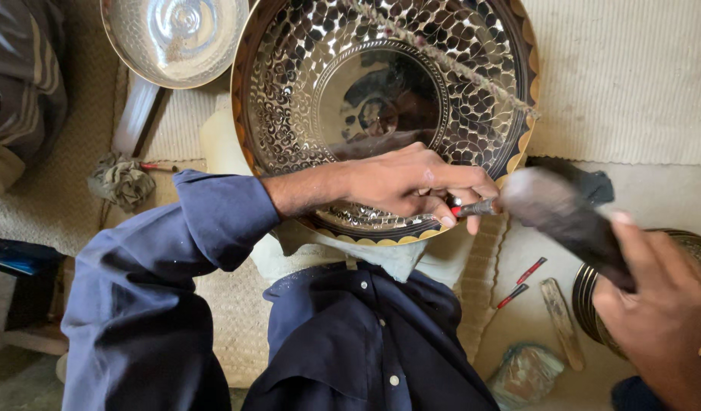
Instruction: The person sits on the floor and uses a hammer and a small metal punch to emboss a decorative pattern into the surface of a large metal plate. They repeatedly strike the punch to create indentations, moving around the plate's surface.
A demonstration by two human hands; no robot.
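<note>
Two hands working: left hand (400,183) pinching chisel (476,207) against near rim of engraved brass tray (381,106), propped on lap for steadiness; right hand (659,304) gripping blurred mallet (567,213), swinging.

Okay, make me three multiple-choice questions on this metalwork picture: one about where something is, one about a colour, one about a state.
1. Where is the plain silver bowl?
A. upper left of the big engraved plate
B. on the person's lap
C. under the mallet

2. What colour is the sleeve on the left arm?
A. white
B. dark blue
C. red

3. How is the left hand?
A. open and flat
B. hanging free
C. closed on a small chisel at the plate's rim

Answers: 1 A, the bowl sits at the top left corner. 2 B, the cloth is dark blue. 3 C, the fingers pinch the chisel while the right hand grips a dark mallet.
</note>
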